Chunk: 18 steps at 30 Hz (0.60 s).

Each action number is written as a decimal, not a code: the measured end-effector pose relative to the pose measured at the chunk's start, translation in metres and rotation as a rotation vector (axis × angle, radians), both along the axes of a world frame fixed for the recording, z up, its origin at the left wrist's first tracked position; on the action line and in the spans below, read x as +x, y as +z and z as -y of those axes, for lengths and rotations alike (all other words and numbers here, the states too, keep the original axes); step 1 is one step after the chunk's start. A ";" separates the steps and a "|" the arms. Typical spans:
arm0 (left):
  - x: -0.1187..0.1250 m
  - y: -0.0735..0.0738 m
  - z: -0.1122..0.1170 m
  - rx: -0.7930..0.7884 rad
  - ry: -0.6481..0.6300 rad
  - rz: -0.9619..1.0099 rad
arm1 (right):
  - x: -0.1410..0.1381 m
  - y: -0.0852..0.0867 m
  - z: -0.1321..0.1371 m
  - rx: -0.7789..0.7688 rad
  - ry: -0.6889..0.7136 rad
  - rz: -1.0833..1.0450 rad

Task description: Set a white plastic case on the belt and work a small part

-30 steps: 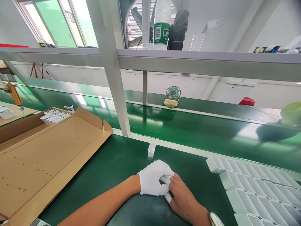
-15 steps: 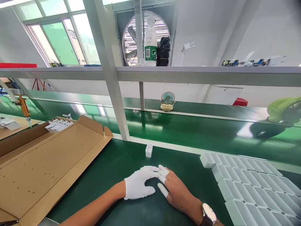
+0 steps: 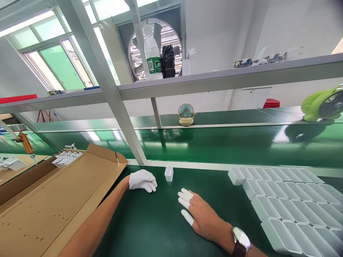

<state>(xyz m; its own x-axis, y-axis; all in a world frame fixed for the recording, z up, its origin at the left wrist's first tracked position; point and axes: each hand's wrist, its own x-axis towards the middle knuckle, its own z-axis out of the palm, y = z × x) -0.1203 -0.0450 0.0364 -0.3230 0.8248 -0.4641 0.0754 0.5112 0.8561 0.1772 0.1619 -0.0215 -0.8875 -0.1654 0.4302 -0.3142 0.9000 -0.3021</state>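
My left hand (image 3: 143,181) wears a white glove and hovers left of a small white open-topped box (image 3: 169,173), not touching it. Its fingers bend loosely downward, and no object shows in them. On the green tabletop, my right hand (image 3: 202,216) lies with fingers stretched out and the thumb apart, holding nothing. White finger covers sit on its thumb and some fingers, and a watch (image 3: 241,238) is on its wrist. The little box stands beyond both hands, near the rear edge strip.
An open cardboard box (image 3: 66,189) takes up the left side, with white parts (image 3: 66,157) at its far end. Rows of translucent white trays (image 3: 292,203) fill the right. A metal post (image 3: 122,107) rises behind. A small fan (image 3: 186,114) and a green fan (image 3: 318,103) stand farther back.
My left hand has moved left and away from my right hand, whose fingertips it was meeting. The right hand stays nearly in place. The head view has tilted.
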 end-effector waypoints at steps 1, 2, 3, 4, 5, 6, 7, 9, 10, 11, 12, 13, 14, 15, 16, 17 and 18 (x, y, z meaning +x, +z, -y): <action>-0.008 -0.002 -0.010 0.058 0.059 -0.075 | 0.000 0.001 0.000 0.002 0.000 0.005; -0.015 -0.005 -0.018 0.122 0.123 -0.156 | -0.001 0.001 0.000 0.002 -0.002 0.010; -0.020 -0.008 -0.025 0.175 0.172 -0.233 | -0.001 0.003 0.000 -0.001 -0.002 0.016; -0.025 -0.012 -0.030 0.215 0.212 -0.303 | -0.001 0.004 0.000 -0.003 -0.001 0.025; -0.028 -0.016 -0.033 0.238 0.236 -0.362 | -0.001 0.005 0.000 -0.007 -0.001 0.033; -0.030 -0.019 -0.034 0.245 0.247 -0.413 | -0.001 0.006 0.000 -0.007 -0.002 0.043; -0.031 -0.023 -0.034 0.242 0.250 -0.462 | -0.001 0.007 0.000 -0.007 -0.001 0.052; -0.028 -0.028 -0.031 0.216 0.242 -0.570 | 0.000 0.009 0.000 -0.007 -0.003 0.064; -0.025 -0.029 -0.030 0.197 0.233 -0.634 | 0.000 0.009 0.000 -0.009 -0.002 0.066; -0.021 -0.031 -0.029 0.178 0.218 -0.702 | 0.000 0.009 -0.001 -0.012 0.000 0.064; -0.017 -0.031 -0.029 0.159 0.196 -0.770 | 0.000 0.009 -0.001 -0.015 0.003 0.060; -0.012 -0.032 -0.029 0.145 0.164 -0.835 | 0.001 0.009 -0.001 -0.019 0.005 0.054; -0.008 -0.033 -0.030 0.134 0.124 -0.893 | 0.001 0.009 -0.001 -0.021 0.006 0.050; -0.004 -0.033 -0.032 0.127 0.081 -0.942 | 0.001 0.008 -0.001 -0.022 0.007 0.048; 0.000 -0.034 -0.033 0.121 0.040 -0.984 | 0.001 0.008 -0.001 -0.023 0.007 0.046; 0.002 -0.034 -0.034 0.113 0.008 -1.021 | 0.001 0.007 -0.001 -0.023 0.005 0.043; 0.004 -0.035 -0.035 0.101 -0.008 -1.056 | 0.000 0.007 -0.001 -0.023 0.005 0.041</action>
<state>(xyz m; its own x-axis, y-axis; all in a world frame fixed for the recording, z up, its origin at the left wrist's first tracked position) -0.1160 -0.0098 0.0018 -0.5168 0.8477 0.1198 0.8089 0.4377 0.3926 0.1776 0.1632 -0.0146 -0.9036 -0.1601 0.3974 -0.3054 0.8913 -0.3352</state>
